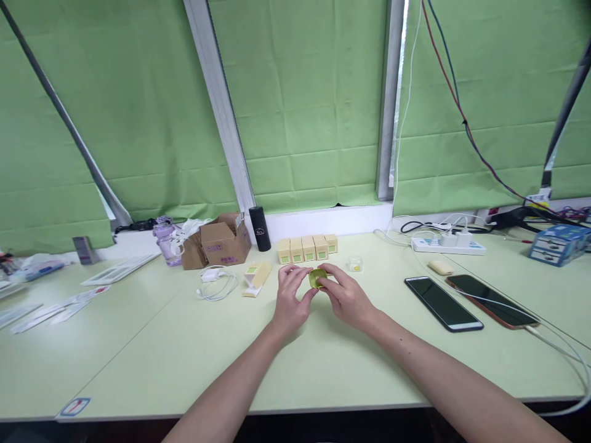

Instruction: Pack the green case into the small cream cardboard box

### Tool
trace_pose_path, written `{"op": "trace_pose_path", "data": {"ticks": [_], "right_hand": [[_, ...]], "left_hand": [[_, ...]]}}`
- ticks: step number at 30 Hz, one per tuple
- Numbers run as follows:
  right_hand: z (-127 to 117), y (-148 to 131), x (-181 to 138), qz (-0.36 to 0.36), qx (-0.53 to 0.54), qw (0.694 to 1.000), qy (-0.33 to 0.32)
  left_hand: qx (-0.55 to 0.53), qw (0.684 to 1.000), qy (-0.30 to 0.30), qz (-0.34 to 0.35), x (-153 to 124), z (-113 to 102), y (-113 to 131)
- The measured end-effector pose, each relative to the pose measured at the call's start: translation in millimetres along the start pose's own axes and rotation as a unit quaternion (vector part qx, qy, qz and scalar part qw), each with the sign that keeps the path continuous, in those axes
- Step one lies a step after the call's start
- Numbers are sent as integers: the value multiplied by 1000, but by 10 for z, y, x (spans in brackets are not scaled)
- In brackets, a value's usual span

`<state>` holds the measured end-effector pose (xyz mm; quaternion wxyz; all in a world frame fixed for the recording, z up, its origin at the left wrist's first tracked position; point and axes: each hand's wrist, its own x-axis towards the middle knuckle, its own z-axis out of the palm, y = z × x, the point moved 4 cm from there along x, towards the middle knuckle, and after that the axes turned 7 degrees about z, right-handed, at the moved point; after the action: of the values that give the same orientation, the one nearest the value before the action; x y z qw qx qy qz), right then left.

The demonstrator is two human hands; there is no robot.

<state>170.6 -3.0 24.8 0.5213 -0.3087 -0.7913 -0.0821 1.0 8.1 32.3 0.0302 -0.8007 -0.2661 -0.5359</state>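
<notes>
Between both hands, above the table, is a small yellow-green square piece [317,277], like a shallow container. My left hand [292,298] pinches its left and lower edge with thumb and fingers. My right hand [348,298] grips the right side, one fingertip reaching over its inner face. Several small cream boxes with green labels [308,249] stand in a row behind the hands. A small transparent case [355,264] with something yellow in it sits right of them. Left of my left hand lies an opened cream box [258,277] with its flap out.
A white charger with cable [217,282], a cardboard box [221,241], a black cylinder [260,229] and a purple bottle [167,243] stand left. On the right are two phones [443,303], an earbud-like case [441,267], a power strip [447,245] and loose cables.
</notes>
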Motion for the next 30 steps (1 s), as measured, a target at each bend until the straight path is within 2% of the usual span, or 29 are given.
{"op": "trace_pose_path", "data": {"ticks": [16,23,30], "right_hand": [[-7,30,2,53,67,996,-9],[7,152,-9,219,155,963,-10],[68,203,-36,295,231,927,-22]], "left_hand": [[-10,1000,-10,-21,-2,9,-47],[-6,999,-27,-32,-14,12,-61],[19,999,-37,-22,-33,31,-34]]}}
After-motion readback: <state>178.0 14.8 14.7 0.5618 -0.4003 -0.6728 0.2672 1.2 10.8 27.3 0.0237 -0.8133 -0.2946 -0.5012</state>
